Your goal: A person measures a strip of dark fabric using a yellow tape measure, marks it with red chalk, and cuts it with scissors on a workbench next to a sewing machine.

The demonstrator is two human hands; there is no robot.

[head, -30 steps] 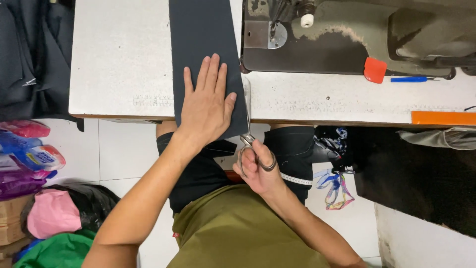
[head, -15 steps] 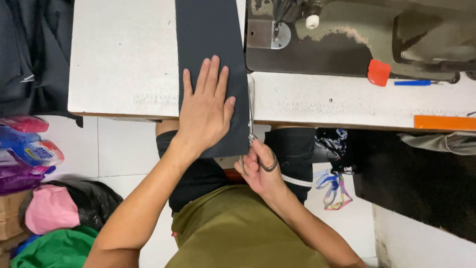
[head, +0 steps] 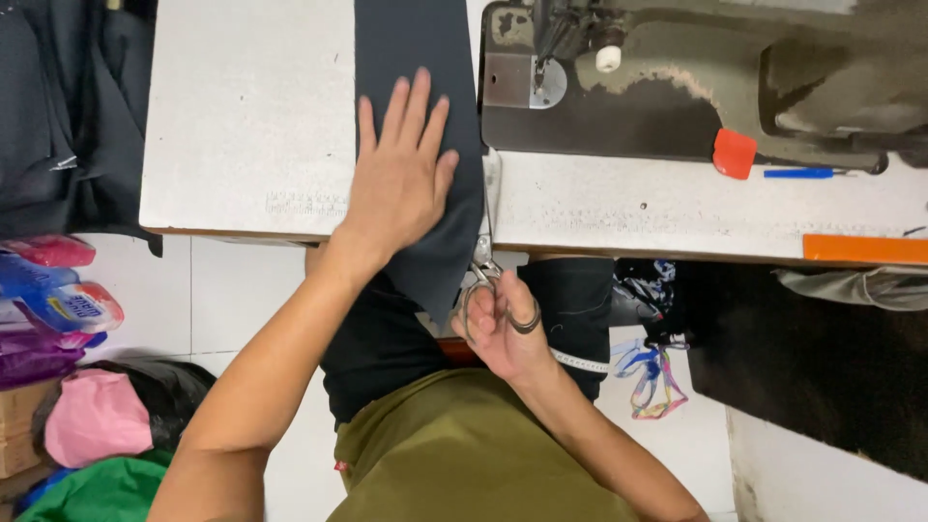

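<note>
My left hand (head: 401, 179) lies flat and open on the dark fabric strip (head: 416, 58), pressing it on the white table (head: 242, 116). My right hand (head: 503, 324) grips the scissors (head: 486, 253) at the strip's right edge, beside the sewing machine (head: 677, 87).

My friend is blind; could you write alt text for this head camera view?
A person's left hand presses a dark fabric strip flat on a white table while the right hand cuts its edge with scissors, beside a sewing machine.

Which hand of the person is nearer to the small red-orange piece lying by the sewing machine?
The right hand. It holds the scissors below the table edge, down-left of the red-orange piece. The left hand lies flat on the dark fabric, farther left.
</note>
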